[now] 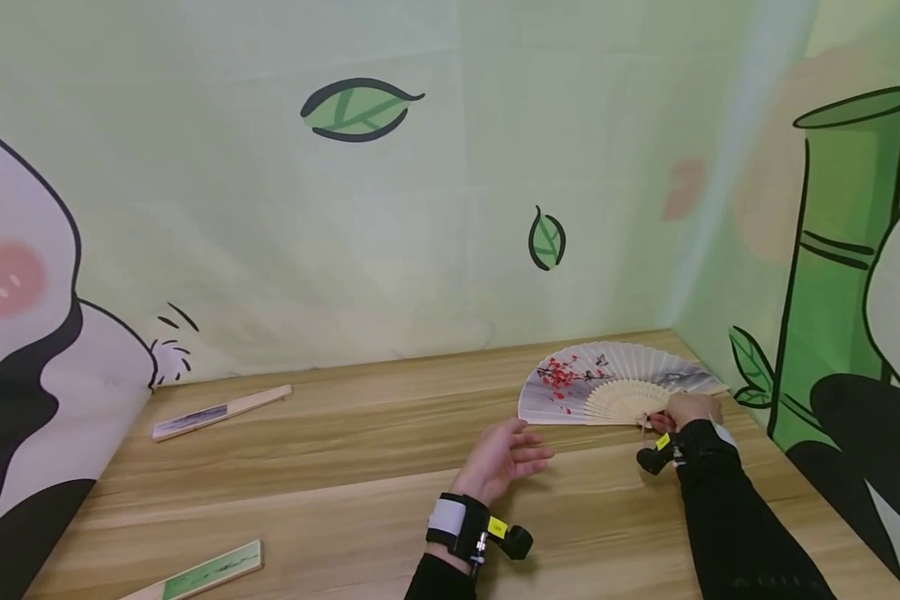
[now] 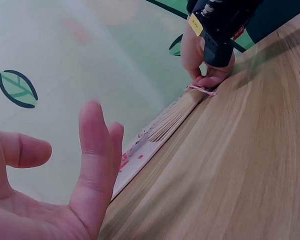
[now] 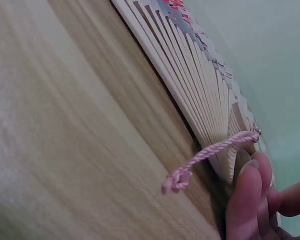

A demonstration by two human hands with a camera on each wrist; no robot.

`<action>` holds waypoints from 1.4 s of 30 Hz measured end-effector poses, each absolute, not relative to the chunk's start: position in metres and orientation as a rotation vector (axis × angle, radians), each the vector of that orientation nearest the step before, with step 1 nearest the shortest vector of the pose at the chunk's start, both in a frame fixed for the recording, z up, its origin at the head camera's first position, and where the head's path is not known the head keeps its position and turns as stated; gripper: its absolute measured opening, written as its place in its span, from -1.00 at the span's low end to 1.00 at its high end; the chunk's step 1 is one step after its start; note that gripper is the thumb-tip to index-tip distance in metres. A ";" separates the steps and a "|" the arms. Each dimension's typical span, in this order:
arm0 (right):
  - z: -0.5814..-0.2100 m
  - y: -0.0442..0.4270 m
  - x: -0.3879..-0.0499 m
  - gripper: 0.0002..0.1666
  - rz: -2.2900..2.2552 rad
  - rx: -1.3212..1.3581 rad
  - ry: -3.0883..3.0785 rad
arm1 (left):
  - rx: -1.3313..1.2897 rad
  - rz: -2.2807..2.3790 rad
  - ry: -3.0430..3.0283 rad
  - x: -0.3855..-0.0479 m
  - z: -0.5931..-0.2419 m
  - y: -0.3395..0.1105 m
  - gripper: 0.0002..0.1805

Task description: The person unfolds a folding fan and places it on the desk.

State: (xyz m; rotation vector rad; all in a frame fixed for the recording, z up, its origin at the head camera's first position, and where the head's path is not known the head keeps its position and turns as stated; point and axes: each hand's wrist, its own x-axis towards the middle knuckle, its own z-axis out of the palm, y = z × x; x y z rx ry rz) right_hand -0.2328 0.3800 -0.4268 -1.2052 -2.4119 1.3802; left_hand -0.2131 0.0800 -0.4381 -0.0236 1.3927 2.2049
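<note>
A spread folding fan [image 1: 607, 379] lies at the back right of the wooden table, pale grey with red blossoms and light slatted ribs. My right hand [image 1: 690, 410] pinches its right end close to the pivot. In the right wrist view, the curled fingers [image 3: 247, 200] are at the base of the ribs, where a pink twisted cord [image 3: 210, 152] hangs from the pivot. Just in front of the fan's left end is my left hand [image 1: 498, 462], fingers loosely extended and holding nothing. From the left wrist, the fan [image 2: 165, 125] appears nearly edge-on beyond those fingers.
A folded fan [image 1: 221, 412] with a purplish strip lies at the table's back left. Another folded fan [image 1: 213, 571], with a green strip, is at the front left, partly cut off. Printed cloth walls [image 1: 420, 275] border the table at the back and sides.
</note>
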 end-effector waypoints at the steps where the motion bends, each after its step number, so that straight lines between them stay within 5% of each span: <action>1: -0.428 0.380 -0.233 -0.58 1.439 -1.219 -2.366 | -0.024 2.205 1.391 -0.213 -0.439 0.080 -0.58; 6: -0.430 0.381 -0.234 -0.33 1.691 -1.281 -2.144 | -0.018 2.221 1.386 -0.212 -0.438 0.078 -0.57; 14: -0.412 0.370 -0.237 -0.29 1.442 -0.985 -2.346 | 0.070 2.271 1.501 -0.216 -0.421 0.063 -0.70; 20: -0.390 0.340 -0.252 -0.56 1.381 -0.717 -2.442 | 0.145 2.378 1.546 -0.217 -0.404 0.040 -0.64; 33: -0.380 0.205 -0.275 -0.70 1.544 -0.102 -2.776 | 0.118 2.167 2.137 -0.213 -0.396 -0.059 -0.68; 42: -0.382 0.108 -0.250 -0.78 1.918 0.230 -2.767 | 0.354 1.159 2.963 -0.180 -0.406 -0.165 -0.69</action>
